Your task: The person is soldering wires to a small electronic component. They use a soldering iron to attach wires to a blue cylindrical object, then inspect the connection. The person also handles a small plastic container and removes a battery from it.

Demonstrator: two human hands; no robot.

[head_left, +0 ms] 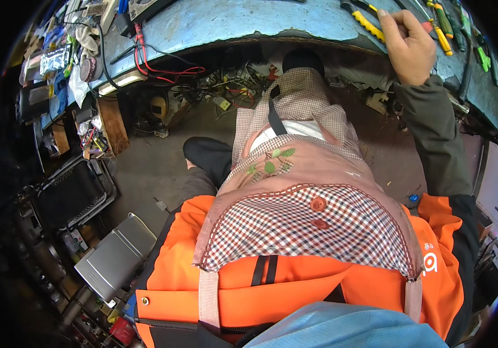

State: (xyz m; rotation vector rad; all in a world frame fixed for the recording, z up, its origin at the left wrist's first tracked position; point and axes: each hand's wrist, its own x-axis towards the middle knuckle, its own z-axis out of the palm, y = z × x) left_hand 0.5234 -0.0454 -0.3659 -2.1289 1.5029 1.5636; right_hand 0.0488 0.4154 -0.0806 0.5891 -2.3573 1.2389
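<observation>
My right hand is at the front edge of the blue workbench, at the far right. Its fingers are curled and the thumb is bent toward the index finger. What lies between them, if anything, is hidden. Just left of it is a yellow ribbed tool handle; beside its fingers is a yellow-and-red handled tool. Only a sliver of skin shows of my left hand, low beside the black-clad knee. The grey sleeve ends there, and its fingers are out of sight.
Red leads hang over the bench's edge. Clutter and packets crowd its left end. Green-handled tools lie at the right. Tangled wires lie underneath. A grey metal box and a black folding chair stand at the left.
</observation>
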